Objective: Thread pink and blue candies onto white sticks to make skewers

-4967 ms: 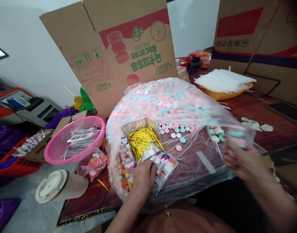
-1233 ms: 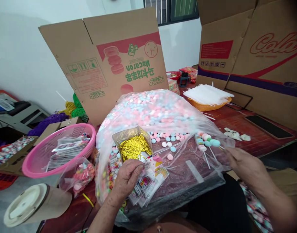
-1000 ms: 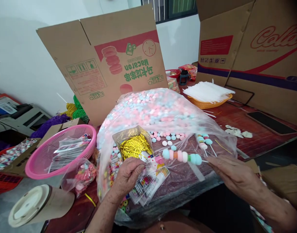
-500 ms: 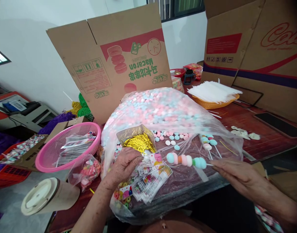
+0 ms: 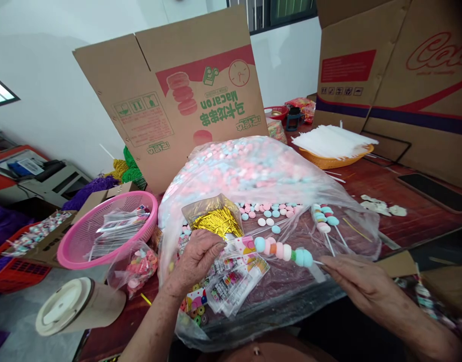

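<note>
My right hand [image 5: 357,281] pinches the stick of a candy skewer [image 5: 282,250] strung with pastel discs and holds it level, tip pointing left. My left hand [image 5: 198,255] is closed on a small printed clear sleeve [image 5: 243,247] from the pile of sleeves [image 5: 231,281] in front of me. The skewer's tip is right at that sleeve's mouth. Behind my left hand is a bag of gold twist ties [image 5: 215,220]. Both hands work over the spread mouth of a huge clear bag of pink, blue and white candies [image 5: 249,168]. More finished skewers [image 5: 323,218] lie on the plastic.
A pink basket [image 5: 142,198] of sleeves, a bag of ring candies [image 5: 138,261] and a lidded paper cup [image 5: 78,305] are at the left. An orange tray [image 5: 331,162] of white sticks is at the back right. Upright cardboard boxes [image 5: 178,100] wall the table.
My right hand picked up a candy skewer from the right and brought it leftward to the sleeve. My left hand lifted one sleeve off the pile and holds it.
</note>
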`<control>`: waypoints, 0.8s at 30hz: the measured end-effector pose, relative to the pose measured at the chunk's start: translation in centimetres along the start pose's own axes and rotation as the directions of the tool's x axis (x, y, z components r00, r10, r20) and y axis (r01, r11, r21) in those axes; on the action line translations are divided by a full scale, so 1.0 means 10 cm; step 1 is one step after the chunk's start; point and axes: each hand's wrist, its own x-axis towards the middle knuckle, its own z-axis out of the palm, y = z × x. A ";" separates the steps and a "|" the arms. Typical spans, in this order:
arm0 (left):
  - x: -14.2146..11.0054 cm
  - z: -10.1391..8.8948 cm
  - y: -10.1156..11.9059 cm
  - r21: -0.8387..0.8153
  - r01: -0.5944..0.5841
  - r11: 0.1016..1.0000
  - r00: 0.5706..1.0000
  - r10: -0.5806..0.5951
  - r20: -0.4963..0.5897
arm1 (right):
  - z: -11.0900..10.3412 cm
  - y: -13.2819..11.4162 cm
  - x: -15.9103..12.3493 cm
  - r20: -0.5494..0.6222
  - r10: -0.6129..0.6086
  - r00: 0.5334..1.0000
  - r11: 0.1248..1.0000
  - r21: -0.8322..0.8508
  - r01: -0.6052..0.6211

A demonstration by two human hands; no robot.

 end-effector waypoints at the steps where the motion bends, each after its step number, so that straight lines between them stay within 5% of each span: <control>1: 0.01 -0.01 0.01 0.027 -0.011 1.000 1.000 0.011 0.018 | 0.00 0.00 -0.01 0.012 -0.008 1.000 1.000 0.001 0.008; 6: 0.13 -0.06 0.05 0.217 -0.145 0.965 0.978 0.106 0.181 | 0.03 -0.07 0.03 0.085 0.010 0.996 0.999 0.051 -0.014; 12: 0.27 -0.15 -0.01 0.491 -0.121 0.863 0.991 0.134 0.007 | 0.17 -0.16 0.08 0.151 0.087 0.985 0.977 0.182 -0.114; 19: 0.34 -0.31 0.06 0.217 -0.116 0.969 0.942 0.037 0.334 | 0.13 -0.05 0.06 -0.052 -0.076 0.996 0.996 -0.049 0.074; 24: 0.35 -0.38 0.07 0.008 -0.012 1.000 0.908 0.008 0.419 | 0.01 -0.01 0.00 -0.065 -0.113 0.991 0.970 -0.223 0.096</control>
